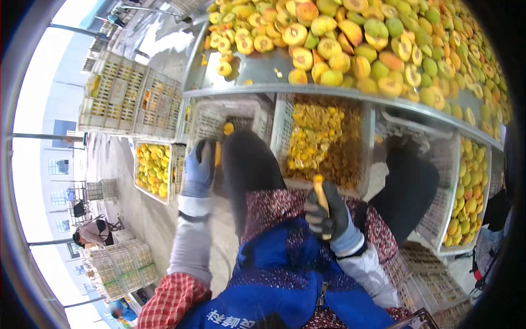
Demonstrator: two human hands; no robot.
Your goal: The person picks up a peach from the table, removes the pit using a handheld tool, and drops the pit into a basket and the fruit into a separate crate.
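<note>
Gripping a yellow tool [319, 192], my right hand [336, 213] has its gloved fingers clamped around it, near my blue garment [274, 296]. My left hand [199, 166], blurred, is beside the pale crate [215, 114]; whether its fingers close on the orange piece [218, 154] alongside, I cannot tell. Halved fruit [329, 48] lies heaped on the bench [201, 78].
</note>
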